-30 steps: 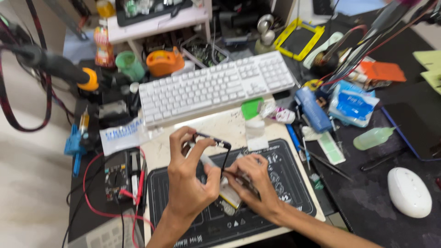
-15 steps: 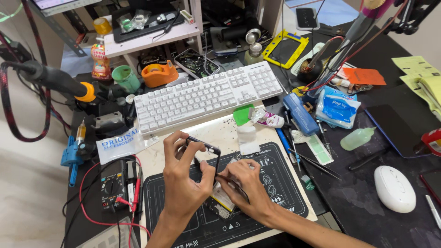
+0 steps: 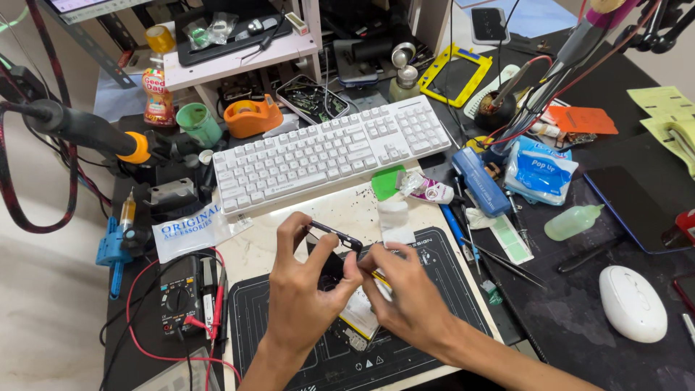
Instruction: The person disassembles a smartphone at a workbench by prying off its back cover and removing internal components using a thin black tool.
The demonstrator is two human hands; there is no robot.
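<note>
My left hand [image 3: 308,297] grips a thin black phone frame [image 3: 334,234] by its edge, holding it tilted above a black work mat [image 3: 449,289]. My right hand [image 3: 409,293] pinches the frame's right end, fingertips meeting those of the left hand. A white and yellow part [image 3: 365,315] lies on the mat under both hands, mostly hidden. Whether the right hand also holds a tool, I cannot tell.
A white keyboard [image 3: 329,153] lies behind the mat. A multimeter [image 3: 177,298] with red leads sits at the left, a white mouse [image 3: 632,303] at the right. Tweezers [image 3: 492,257], a blue tissue pack [image 3: 539,170], a small green bottle [image 3: 572,221] and an orange tape dispenser [image 3: 251,116] crowd the desk.
The view has shifted a little. My right hand moved up and left to meet the left hand at the frame; the hands are now closer together.
</note>
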